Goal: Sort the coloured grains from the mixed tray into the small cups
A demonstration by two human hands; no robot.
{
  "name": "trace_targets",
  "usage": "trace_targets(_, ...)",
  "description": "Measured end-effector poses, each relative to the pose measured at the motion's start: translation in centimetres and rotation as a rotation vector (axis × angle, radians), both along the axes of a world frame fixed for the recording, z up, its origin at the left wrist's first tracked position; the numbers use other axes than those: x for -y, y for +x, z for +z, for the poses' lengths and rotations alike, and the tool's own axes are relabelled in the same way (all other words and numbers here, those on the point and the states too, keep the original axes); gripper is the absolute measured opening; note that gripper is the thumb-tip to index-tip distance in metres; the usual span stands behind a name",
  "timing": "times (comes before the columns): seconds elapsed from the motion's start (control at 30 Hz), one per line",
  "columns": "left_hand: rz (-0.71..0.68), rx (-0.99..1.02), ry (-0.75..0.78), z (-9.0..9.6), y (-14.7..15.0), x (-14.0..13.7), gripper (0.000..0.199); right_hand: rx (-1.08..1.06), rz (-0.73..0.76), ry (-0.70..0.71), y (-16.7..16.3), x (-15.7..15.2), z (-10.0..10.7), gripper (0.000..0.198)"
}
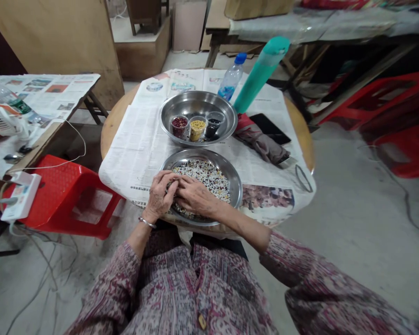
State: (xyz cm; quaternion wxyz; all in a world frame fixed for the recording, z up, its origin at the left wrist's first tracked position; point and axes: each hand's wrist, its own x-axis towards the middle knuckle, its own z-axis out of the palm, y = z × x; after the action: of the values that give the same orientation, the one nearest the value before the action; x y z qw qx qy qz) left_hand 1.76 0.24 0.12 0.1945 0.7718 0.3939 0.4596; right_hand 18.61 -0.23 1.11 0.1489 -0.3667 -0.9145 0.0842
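A shallow steel plate (238, 186) at the table's near edge holds a spread of white grains (211, 177) mixed with dark, red and yellow ones. Over its left side my left hand (159, 194) is curled, a silver bangle at the wrist. My right hand (196, 195) meets it, fingers bent towards the left fingers; whatever lies between them is hidden. Just beyond sits a steel basin (199, 98) with three clear cups inside: a cup of dark red beans (179, 124), a cup of yellow beans (197, 130) and a cup of black beans (213, 125).
Newspaper (125, 144) covers the round table. Behind the basin stand a blue-capped bottle (231, 77) and a tilted teal cylinder (261, 74). A folded umbrella (260, 142) and a dark phone-like slab (270, 129) lie right. A red stool (66, 195) bears a power strip (21, 195).
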Motion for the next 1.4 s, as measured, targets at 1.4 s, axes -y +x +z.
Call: trace_targets(1.4, -0.003, -0.004, 0.026, -0.3, 0.0, 0.0, 0.020, -0.230, -0.166, -0.377, 2.2, 2.7, 0.7, 0.014)
